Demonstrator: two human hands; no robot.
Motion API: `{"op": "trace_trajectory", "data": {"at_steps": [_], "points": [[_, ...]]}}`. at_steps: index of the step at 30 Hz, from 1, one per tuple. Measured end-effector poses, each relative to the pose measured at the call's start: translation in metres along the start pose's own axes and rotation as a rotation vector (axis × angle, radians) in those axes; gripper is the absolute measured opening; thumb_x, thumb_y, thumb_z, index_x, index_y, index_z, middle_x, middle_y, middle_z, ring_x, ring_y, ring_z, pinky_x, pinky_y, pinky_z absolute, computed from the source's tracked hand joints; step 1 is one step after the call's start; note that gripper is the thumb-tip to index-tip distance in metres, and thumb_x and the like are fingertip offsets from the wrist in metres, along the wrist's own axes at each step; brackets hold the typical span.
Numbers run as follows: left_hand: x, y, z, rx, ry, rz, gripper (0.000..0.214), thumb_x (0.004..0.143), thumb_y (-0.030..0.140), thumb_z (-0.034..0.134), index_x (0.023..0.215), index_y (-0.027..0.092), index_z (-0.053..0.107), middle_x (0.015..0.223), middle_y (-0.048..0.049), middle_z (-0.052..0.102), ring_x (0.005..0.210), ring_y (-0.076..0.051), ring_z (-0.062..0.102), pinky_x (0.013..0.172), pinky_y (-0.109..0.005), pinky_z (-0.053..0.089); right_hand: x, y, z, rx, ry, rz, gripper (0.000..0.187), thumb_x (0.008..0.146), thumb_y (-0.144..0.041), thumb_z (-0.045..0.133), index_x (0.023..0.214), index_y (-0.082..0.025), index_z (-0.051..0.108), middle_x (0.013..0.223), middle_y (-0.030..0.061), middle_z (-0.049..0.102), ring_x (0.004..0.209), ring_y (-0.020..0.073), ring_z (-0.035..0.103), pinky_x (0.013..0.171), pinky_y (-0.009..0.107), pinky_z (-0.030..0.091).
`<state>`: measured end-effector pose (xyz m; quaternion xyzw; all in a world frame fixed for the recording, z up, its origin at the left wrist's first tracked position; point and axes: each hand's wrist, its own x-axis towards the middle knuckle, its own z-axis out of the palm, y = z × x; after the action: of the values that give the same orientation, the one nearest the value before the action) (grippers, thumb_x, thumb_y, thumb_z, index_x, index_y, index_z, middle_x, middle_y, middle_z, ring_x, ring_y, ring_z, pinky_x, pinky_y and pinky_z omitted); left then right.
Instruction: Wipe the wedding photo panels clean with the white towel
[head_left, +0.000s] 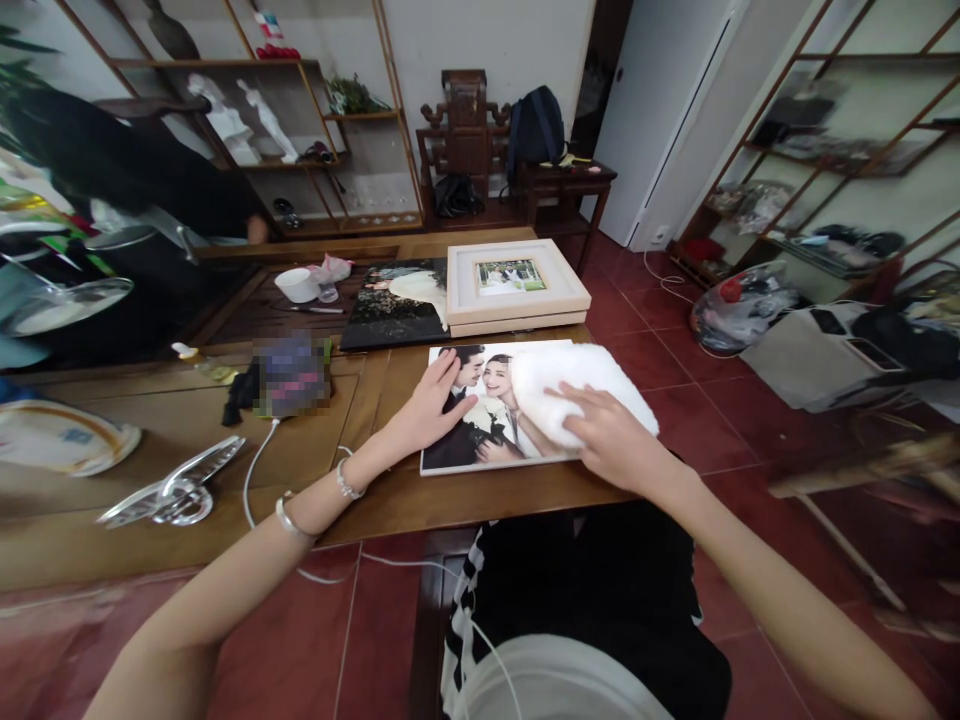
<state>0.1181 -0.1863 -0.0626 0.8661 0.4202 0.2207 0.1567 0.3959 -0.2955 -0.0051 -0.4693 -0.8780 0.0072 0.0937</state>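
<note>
A large photo print (480, 420) of a couple lies flat near the front edge of the wooden table (225, 440). My left hand (431, 400) rests flat on the print's left part, fingers stretched out. My right hand (611, 435) presses a white fluffy cloth (577, 385) onto the print's right side, fingers lying flat on the cloth. Two bracelets circle my left wrist.
Behind the print lie a dark photo print (394, 305) and a white framed picture (514, 285). A white cup (298, 285), a silver leaf-shaped dish (169, 485), a plate (64, 435) and a white cable (251, 475) sit to the left. Shelves, a chair and bags surround the table.
</note>
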Motion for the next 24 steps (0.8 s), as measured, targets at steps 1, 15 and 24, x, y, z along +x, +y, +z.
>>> {"op": "trace_trajectory", "data": {"at_steps": [1,15,24], "points": [[0.0,0.001,0.0,-0.001,-0.001,0.0,0.072,0.092,0.056,0.04,0.145,0.007,0.032,0.156,-0.0206,0.025,0.146,-0.028,0.018,0.119,-0.045,0.017,-0.013,-0.011,-0.006,0.018,-0.034,0.001,0.034,0.063,0.003,0.046,0.084,-0.015,0.066,0.142,0.0162,0.049,0.135,0.0343,0.04,0.107,0.055,0.038],[0.001,0.002,-0.01,0.01,-0.064,0.004,0.073,0.092,0.057,0.04,0.145,0.006,0.033,0.156,-0.0197,0.023,0.146,-0.027,0.017,0.119,-0.042,0.017,0.02,0.023,-0.007,0.138,-0.002,0.02,0.026,0.062,0.0,0.049,0.079,-0.015,0.062,0.144,0.0201,0.045,0.139,0.0346,0.033,0.113,0.055,0.028],[-0.002,0.004,-0.005,0.013,-0.027,-0.008,0.075,0.092,0.058,0.038,0.144,0.005,0.033,0.155,-0.0225,0.024,0.146,-0.029,0.018,0.119,-0.044,0.016,0.062,0.053,0.005,0.072,-0.026,0.01,0.038,0.067,0.001,0.046,0.097,-0.014,0.062,0.142,0.0183,0.048,0.142,0.031,0.026,0.113,0.058,0.025]]}}
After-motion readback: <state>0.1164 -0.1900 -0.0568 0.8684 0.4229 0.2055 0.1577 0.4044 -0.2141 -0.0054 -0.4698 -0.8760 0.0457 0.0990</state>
